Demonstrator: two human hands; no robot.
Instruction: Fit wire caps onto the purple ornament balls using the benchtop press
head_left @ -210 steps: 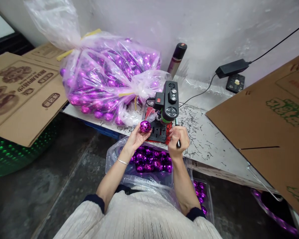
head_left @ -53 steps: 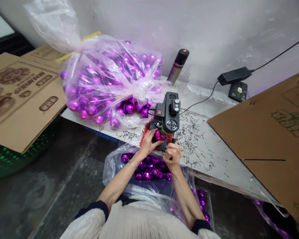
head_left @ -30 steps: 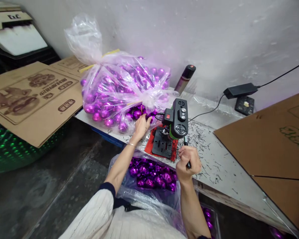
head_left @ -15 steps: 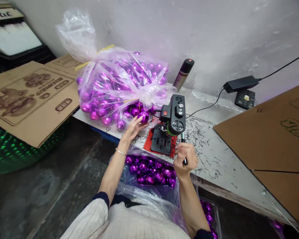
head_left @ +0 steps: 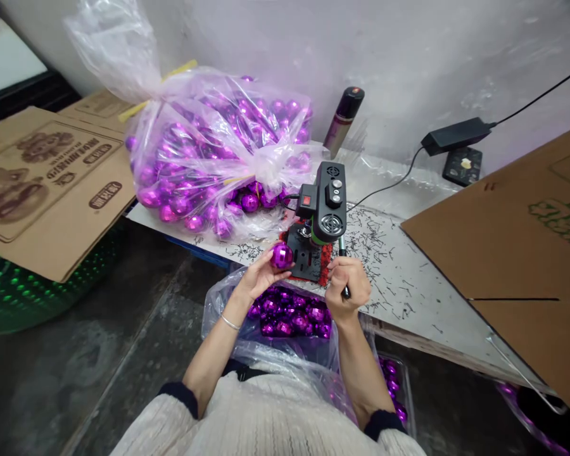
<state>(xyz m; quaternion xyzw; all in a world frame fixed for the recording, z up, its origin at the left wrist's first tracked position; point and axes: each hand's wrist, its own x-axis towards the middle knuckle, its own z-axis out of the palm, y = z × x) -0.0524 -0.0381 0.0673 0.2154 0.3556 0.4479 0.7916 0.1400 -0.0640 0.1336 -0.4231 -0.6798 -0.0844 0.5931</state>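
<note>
My left hand (head_left: 261,277) holds a shiny purple faceted ball ornament (head_left: 282,256) between thumb and fingers, close to the base plate of a small black bench press (head_left: 331,196). My right hand (head_left: 348,285) is wrapped round the black-gripped lever (head_left: 345,292) at the press's right side. The press has a red switch and stands on a red mat (head_left: 323,269). Behind my left hand lies a big clear plastic bag (head_left: 209,152) packed with purple balls. In front of me, below the table edge, an opened plastic bag (head_left: 221,301) holds more purple balls (head_left: 292,313).
Small black bits litter the white tabletop (head_left: 408,278). A spray can (head_left: 344,120) stands by the wall. A power adapter (head_left: 456,136) trails its cord to the press. Cardboard flaps (head_left: 52,171) jut in at left, and a cardboard box (head_left: 517,240) at right.
My left hand has come away from the tied bag, bringing a purple ball toward me and to the press base. My right hand stays on the lever. The view has shifted slightly.
</note>
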